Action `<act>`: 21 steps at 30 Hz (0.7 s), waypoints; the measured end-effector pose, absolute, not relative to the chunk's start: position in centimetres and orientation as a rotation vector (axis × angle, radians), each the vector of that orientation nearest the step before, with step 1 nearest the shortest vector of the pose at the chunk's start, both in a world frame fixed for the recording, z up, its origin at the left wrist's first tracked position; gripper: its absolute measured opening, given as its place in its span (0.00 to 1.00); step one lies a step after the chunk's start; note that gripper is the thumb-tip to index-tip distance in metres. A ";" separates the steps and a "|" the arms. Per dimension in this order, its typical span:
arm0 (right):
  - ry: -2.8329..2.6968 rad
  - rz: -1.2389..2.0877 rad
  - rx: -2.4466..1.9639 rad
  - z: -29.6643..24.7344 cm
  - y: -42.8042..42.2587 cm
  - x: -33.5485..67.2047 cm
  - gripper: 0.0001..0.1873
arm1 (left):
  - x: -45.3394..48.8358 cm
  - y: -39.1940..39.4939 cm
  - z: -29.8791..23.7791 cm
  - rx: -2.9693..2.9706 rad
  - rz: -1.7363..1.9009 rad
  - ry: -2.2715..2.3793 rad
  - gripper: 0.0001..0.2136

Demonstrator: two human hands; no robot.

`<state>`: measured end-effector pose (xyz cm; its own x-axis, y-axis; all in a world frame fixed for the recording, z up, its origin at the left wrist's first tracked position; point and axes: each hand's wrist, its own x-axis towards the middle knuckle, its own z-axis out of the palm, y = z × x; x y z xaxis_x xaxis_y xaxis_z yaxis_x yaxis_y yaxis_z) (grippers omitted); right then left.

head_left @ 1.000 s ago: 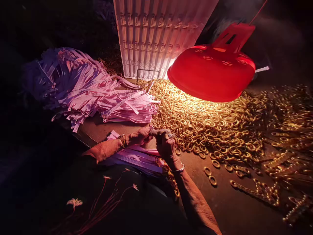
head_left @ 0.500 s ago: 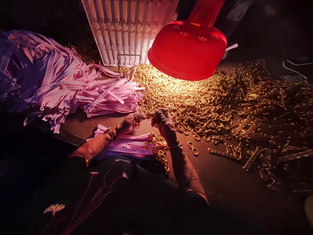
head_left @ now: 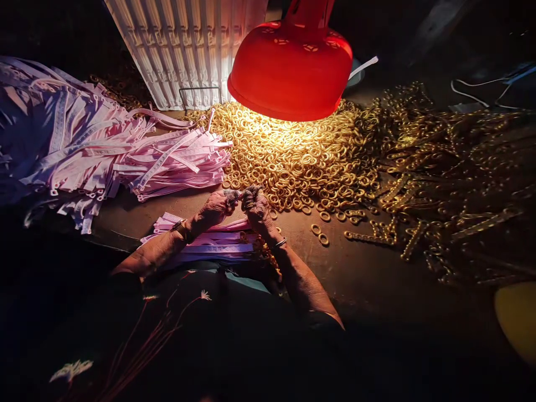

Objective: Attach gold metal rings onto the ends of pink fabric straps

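The left hand (head_left: 218, 206) and the right hand (head_left: 255, 206) are held close together, fingers curled and fingertips brought nearly tip to tip; whether anything small is clamped between them cannot be told. A bundle of pink straps (head_left: 220, 244) is seen on the near side of the fingers, partly covered by the left forearm, with gold links (head_left: 268, 254) gathered at its right end, beside the right wrist. Just beyond the fingertips, heaped gold rings (head_left: 288, 162) are lit by a red lamp (head_left: 291, 72).
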<state>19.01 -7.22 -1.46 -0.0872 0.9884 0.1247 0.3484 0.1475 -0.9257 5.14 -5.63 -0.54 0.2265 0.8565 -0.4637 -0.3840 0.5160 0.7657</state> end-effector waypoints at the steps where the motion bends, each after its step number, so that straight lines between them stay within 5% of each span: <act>1: -1.579 0.928 -1.339 -1.6 -7.1 19.0 0.24 | 5.2 -5.7 -0.5 0.574 0.920 1.023 0.11; 11: -1.621 1.011 -1.423 -3.3 -4.6 19.7 0.18 | 4.9 -6.0 -1.4 1.026 1.012 1.127 0.14; 16: -1.695 0.958 -1.292 -1.4 -4.3 19.8 0.25 | 4.5 -5.8 -0.6 0.868 0.861 1.144 0.13; 21: -1.973 0.972 -1.166 1.3 -7.7 21.1 0.20 | 3.4 -6.6 2.8 0.749 0.715 1.116 0.11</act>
